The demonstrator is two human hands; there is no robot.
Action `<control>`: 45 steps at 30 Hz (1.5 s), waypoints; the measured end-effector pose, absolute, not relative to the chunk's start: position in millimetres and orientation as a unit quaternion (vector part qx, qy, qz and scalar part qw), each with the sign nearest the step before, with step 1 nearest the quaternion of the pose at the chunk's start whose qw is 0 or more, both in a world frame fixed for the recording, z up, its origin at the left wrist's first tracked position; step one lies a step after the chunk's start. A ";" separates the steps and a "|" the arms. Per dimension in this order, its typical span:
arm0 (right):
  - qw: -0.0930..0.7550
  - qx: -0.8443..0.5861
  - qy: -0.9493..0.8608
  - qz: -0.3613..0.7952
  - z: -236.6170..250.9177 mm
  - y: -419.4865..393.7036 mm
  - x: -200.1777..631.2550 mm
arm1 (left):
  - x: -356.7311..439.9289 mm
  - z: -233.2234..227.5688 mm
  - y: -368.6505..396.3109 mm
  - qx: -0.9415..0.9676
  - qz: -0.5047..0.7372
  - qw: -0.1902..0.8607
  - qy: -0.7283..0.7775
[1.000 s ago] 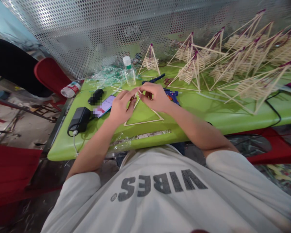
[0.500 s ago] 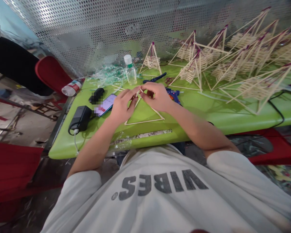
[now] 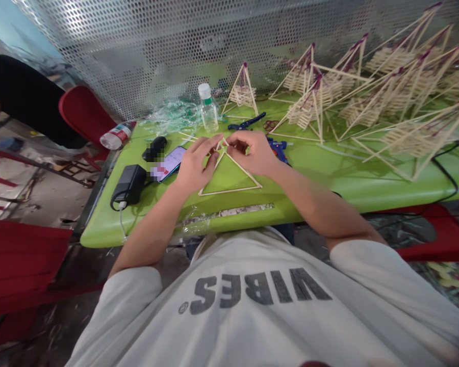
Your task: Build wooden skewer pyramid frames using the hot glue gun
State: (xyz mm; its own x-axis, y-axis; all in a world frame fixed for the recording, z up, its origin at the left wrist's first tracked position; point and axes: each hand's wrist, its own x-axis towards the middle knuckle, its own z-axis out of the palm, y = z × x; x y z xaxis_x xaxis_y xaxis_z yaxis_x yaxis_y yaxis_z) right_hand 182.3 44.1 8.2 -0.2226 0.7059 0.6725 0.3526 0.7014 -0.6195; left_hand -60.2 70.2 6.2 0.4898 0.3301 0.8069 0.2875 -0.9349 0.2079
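A triangle of thin wooden sticks (image 3: 231, 191) lies on the green table in front of me, its base stick towards my body. At its far corner, my left hand (image 3: 196, 164) pinches the left stick between thumb and fingers. My right hand (image 3: 253, 152) grips the end of the right stick at the same corner, fingers curled. A small gap shows between the two stick ends; the fingertips partly hide them. Just behind the right hand lies a blue glue gun (image 3: 279, 147), partly covered by it. Blue-handled cutters (image 3: 247, 122) rest beyond the hands.
Several stick pyramids with purple tips (image 3: 308, 109) crowd the table's right side; another pyramid (image 3: 244, 96) stands at the back beside a clear bottle (image 3: 208, 113). To the left are a phone (image 3: 170, 162), a black mouse (image 3: 155, 149) and a black power adapter (image 3: 128, 184). A person (image 3: 26, 97) is at far left.
The view has shifted slightly, so the table appears a little further right. At the triangle's far corner the fingertips and stick ends have parted a little.
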 end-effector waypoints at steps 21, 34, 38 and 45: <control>0.518 -0.332 -0.769 0.175 2.3 49.0 185.6 | -58.1 6.1 72.3 0.855 0.490 0.038 0.167; 0.506 -0.358 -0.764 0.179 6.5 44.5 184.9 | -61.3 7.6 71.1 0.874 0.441 0.033 0.201; 0.530 -0.372 -0.747 0.151 12.3 40.1 186.8 | -63.3 5.1 72.7 0.878 0.429 0.022 0.210; 0.550 -0.479 -0.683 0.041 37.3 44.2 252.6 | -63.5 2.2 73.5 0.878 0.438 0.035 0.191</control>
State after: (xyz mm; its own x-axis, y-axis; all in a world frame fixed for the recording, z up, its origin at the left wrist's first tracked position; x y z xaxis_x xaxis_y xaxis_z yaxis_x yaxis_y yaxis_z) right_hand 252.6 44.2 37.3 0.0628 0.6995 0.7119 0.6085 0.5385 -0.5829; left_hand -63.5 73.5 2.2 0.5433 0.3667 0.7552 0.3055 -0.9242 0.2290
